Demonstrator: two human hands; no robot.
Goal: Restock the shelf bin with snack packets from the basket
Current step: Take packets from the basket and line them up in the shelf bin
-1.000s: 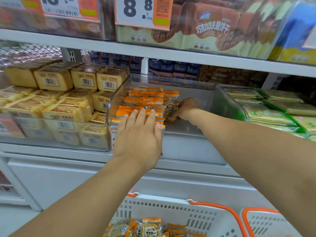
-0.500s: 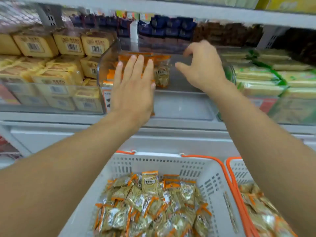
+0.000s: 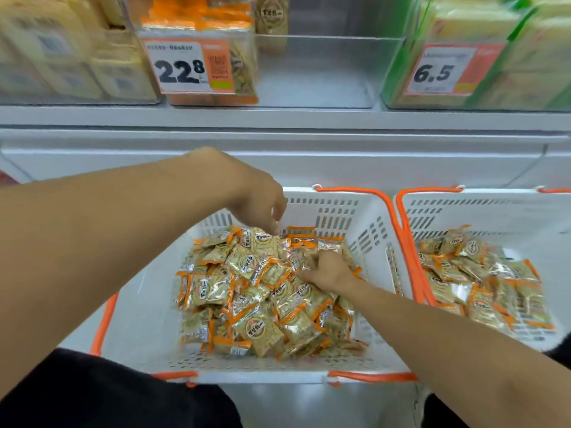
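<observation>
A white basket (image 3: pixel 367 223) with orange handles stands below the shelf, holding a heap of gold-and-orange snack packets (image 3: pixel 253 291). My right hand (image 3: pixel 329 271) lies in the heap near its far right side, its fingers curled round a few packets. My left hand (image 3: pixel 258 196) hangs over the heap's far edge, fingers drooping loosely with the tips at the top packets. It holds nothing that I can see. The clear shelf bin (image 3: pixel 324 72) sits above, with orange packets stacked at its left side behind the 22.8 price tag (image 3: pixel 188 66).
A second white basket (image 3: pixel 482 208) with the same kind of packets stands to the right. Yellow boxes fill the bin at upper left (image 3: pixel 77 57), and green-edged packs fill the bin with the 6.5 tag (image 3: pixel 441 71). A white shelf ledge (image 3: pixel 278 143) runs between bins and baskets.
Both hands have come down from the shelf bin into the basket. My view has tilted down with them, and the right hand now grips packets in the heap.
</observation>
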